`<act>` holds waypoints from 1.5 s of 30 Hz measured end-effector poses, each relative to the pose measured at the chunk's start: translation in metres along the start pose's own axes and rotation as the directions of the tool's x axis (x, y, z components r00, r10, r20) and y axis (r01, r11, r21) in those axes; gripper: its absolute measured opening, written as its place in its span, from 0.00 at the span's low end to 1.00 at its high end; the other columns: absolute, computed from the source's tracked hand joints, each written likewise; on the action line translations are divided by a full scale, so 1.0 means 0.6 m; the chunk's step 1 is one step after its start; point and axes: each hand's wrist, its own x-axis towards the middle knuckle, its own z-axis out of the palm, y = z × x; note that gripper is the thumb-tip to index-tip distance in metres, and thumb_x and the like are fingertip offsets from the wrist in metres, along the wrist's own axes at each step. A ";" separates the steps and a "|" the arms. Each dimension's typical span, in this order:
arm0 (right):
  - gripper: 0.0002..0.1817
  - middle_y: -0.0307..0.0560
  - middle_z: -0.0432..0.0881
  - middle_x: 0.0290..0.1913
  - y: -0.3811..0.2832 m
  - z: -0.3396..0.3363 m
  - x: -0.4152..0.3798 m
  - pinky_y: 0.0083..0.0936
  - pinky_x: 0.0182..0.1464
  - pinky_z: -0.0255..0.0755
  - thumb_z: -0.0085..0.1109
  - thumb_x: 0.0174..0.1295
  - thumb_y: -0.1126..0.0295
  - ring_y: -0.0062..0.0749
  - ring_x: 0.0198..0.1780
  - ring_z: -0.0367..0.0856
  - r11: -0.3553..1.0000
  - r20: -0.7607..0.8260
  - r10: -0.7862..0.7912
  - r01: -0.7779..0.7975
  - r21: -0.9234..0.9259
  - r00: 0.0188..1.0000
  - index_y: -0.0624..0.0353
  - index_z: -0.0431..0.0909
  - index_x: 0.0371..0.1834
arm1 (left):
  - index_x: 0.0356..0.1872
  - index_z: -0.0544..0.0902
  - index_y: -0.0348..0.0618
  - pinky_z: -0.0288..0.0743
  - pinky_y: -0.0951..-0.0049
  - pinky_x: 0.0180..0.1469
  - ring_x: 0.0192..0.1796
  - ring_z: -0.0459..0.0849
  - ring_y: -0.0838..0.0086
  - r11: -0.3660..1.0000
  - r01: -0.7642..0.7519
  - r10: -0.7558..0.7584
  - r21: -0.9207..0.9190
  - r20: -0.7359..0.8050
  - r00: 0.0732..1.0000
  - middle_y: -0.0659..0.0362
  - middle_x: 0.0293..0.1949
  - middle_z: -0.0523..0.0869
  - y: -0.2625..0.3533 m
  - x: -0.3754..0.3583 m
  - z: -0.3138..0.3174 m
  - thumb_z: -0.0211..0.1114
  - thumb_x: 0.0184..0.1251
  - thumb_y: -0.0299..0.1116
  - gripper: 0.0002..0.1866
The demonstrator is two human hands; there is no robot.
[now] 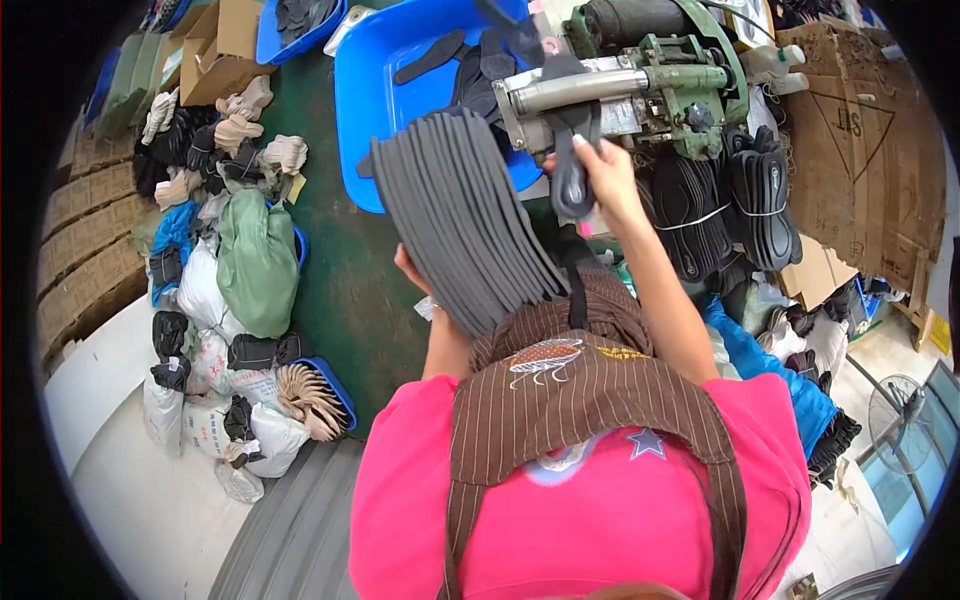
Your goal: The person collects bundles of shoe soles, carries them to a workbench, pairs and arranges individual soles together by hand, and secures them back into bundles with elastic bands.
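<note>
My left hand point(412, 272) grips a thick fanned stack of grey insoles point(460, 215), held upright against my left forearm; the stack hides most of the hand. My right hand point(600, 170) is raised in front of a green and silver machine point(650, 85) and pinches a single dark insole point(570, 180) that hangs down from the machine's metal roller. I wear a pink shirt and a brown striped apron.
A blue tub point(372, 90) with dark insoles stands behind the stack on the green floor. Bundles of black insoles point(730, 205) tied with string lie to the right. Bags, gloves and cardboard boxes point(215, 50) pile up at left. Flattened cardboard point(860, 150) and a fan point(900, 405) are at right.
</note>
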 end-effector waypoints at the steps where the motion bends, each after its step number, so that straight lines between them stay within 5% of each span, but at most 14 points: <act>1: 0.17 0.44 0.84 0.32 -0.006 0.017 -0.014 0.22 0.36 0.75 0.51 0.69 0.61 0.24 0.31 0.81 1.000 0.079 -0.018 0.017 0.015 0.997 0.67 0.78 0.36 | 0.67 0.62 0.42 0.73 0.55 0.58 0.59 0.74 0.56 0.999 0.000 0.000 0.042 -0.002 1.000 0.49 0.62 0.70 -0.005 -0.001 0.004 0.45 0.56 0.65 0.43; 2: 0.17 0.42 0.84 0.35 -0.008 0.033 -0.047 0.21 0.41 0.75 0.48 0.70 0.61 0.20 0.34 0.81 0.982 0.059 0.180 -0.183 0.041 0.982 0.66 0.77 0.39 | 0.66 0.64 0.40 0.72 0.56 0.58 0.59 0.74 0.57 0.987 0.014 0.004 0.159 -0.111 0.994 0.50 0.61 0.72 -0.007 -0.006 0.007 0.46 0.56 0.64 0.43; 3: 0.19 0.38 0.82 0.41 -0.022 0.029 -0.070 0.18 0.49 0.71 0.47 0.71 0.60 0.18 0.41 0.78 0.878 0.187 0.282 -0.174 -0.446 0.941 0.66 0.74 0.52 | 0.64 0.66 0.38 0.72 0.57 0.59 0.59 0.75 0.58 0.962 0.044 0.018 0.270 -0.224 0.975 0.50 0.60 0.74 -0.009 -0.013 0.008 0.48 0.56 0.63 0.42; 5: 0.20 0.35 0.80 0.46 0.004 0.053 -0.109 0.16 0.54 0.65 0.46 0.72 0.61 0.15 0.48 0.72 0.985 0.249 -0.013 0.056 -0.166 0.968 0.66 0.72 0.57 | 0.65 0.65 0.38 0.69 0.56 0.62 0.60 0.74 0.58 0.955 0.089 -0.029 0.284 -0.211 0.977 0.50 0.60 0.73 -0.007 -0.032 -0.010 0.53 0.55 0.63 0.44; 11: 0.21 0.37 0.81 0.47 0.037 0.017 -0.114 0.17 0.55 0.65 0.47 0.72 0.60 0.17 0.48 0.72 0.997 0.330 0.039 -0.015 -0.076 0.943 0.67 0.75 0.55 | 0.63 0.66 0.33 0.69 0.56 0.63 0.61 0.73 0.55 0.957 0.155 -0.143 0.243 -0.066 0.987 0.47 0.61 0.72 -0.012 -0.068 -0.029 0.64 0.49 0.48 0.41; 13: 0.20 0.32 0.79 0.39 0.050 0.013 -0.117 0.17 0.47 0.66 0.46 0.72 0.59 0.14 0.42 0.71 0.986 0.077 0.021 -0.033 0.162 0.997 0.68 0.78 0.43 | 0.63 0.65 0.31 0.70 0.55 0.63 0.60 0.74 0.54 0.967 0.216 -0.235 0.133 0.143 0.962 0.46 0.60 0.73 -0.028 -0.063 -0.008 0.65 0.47 0.44 0.42; 19: 0.19 0.32 0.74 0.27 0.108 -0.049 -0.042 0.17 0.36 0.65 0.44 0.72 0.60 0.14 0.31 0.67 0.977 -0.419 -0.149 0.069 -0.202 0.896 0.64 0.77 0.32 | 0.59 0.68 0.30 0.74 0.57 0.58 0.55 0.79 0.55 0.977 0.210 -0.211 0.026 0.048 0.976 0.45 0.52 0.78 -0.084 -0.058 0.041 0.61 0.48 0.31 0.32; 24: 0.20 0.31 0.74 0.27 0.052 -0.034 -0.018 0.20 0.34 0.62 0.45 0.71 0.59 0.15 0.31 0.64 0.995 -0.034 -0.085 0.082 -0.059 0.996 0.64 0.76 0.29 | 0.59 0.68 0.29 0.73 0.57 0.59 0.55 0.79 0.55 0.964 0.253 -0.251 0.085 -0.031 0.967 0.45 0.54 0.77 -0.090 -0.065 0.043 0.62 0.50 0.38 0.34; 25: 0.18 0.32 0.79 0.34 0.038 -0.039 -0.055 0.19 0.41 0.66 0.45 0.72 0.60 0.15 0.37 0.70 0.942 0.065 0.121 -0.094 -0.321 0.991 0.64 0.79 0.39 | 0.58 0.68 0.29 0.72 0.57 0.59 0.55 0.78 0.55 0.964 0.220 -0.213 0.151 -0.064 0.975 0.45 0.54 0.77 -0.093 -0.060 0.046 0.62 0.51 0.40 0.34; 28: 0.19 0.37 0.81 0.45 0.065 -0.037 -0.115 0.20 0.53 0.68 0.47 0.71 0.59 0.18 0.45 0.76 0.972 0.207 0.089 -0.130 0.195 0.974 0.64 0.77 0.51 | 0.60 0.66 0.30 0.73 0.58 0.59 0.55 0.78 0.56 0.968 0.231 -0.225 0.095 -0.073 0.972 0.45 0.55 0.76 -0.099 -0.067 0.045 0.62 0.50 0.37 0.34; 34: 0.15 0.47 0.81 0.49 0.051 -0.052 -0.076 0.27 0.56 0.69 0.45 0.70 0.69 0.29 0.48 0.79 0.893 -0.033 0.224 -0.191 0.407 0.974 0.67 0.74 0.52 | 0.59 0.68 0.30 0.71 0.57 0.59 0.55 0.78 0.56 0.956 0.275 -0.269 0.098 -0.073 0.960 0.46 0.54 0.77 -0.101 -0.070 0.060 0.61 0.51 0.43 0.35; 40: 0.21 0.28 0.70 0.24 0.057 -0.046 0.010 0.22 0.26 0.53 0.45 0.72 0.57 0.15 0.26 0.59 0.972 -0.054 -0.157 0.145 -0.183 0.986 0.60 0.74 0.25 | 0.55 0.72 0.32 0.72 0.57 0.58 0.54 0.78 0.57 0.968 0.206 -0.176 0.147 -0.192 0.965 0.48 0.51 0.79 -0.102 -0.054 0.074 0.60 0.53 0.41 0.29; 41: 0.21 0.30 0.76 0.30 0.043 -0.042 -0.028 0.22 0.34 0.63 0.45 0.72 0.57 0.16 0.32 0.68 0.973 0.037 0.101 -0.091 -0.211 0.994 0.63 0.78 0.32 | 0.55 0.72 0.33 0.73 0.57 0.58 0.53 0.79 0.57 0.977 0.174 -0.149 0.120 -0.193 0.970 0.48 0.51 0.79 -0.104 -0.050 0.084 0.60 0.54 0.41 0.29; 45: 0.21 0.41 0.81 0.45 0.063 -0.039 -0.087 0.20 0.53 0.67 0.43 0.72 0.59 0.20 0.47 0.75 0.996 -0.057 -0.012 0.018 0.093 0.998 0.68 0.78 0.46 | 0.54 0.73 0.33 0.74 0.57 0.56 0.52 0.80 0.57 0.980 0.197 -0.185 0.040 -0.197 0.963 0.48 0.50 0.80 -0.104 -0.061 0.087 0.61 0.54 0.42 0.28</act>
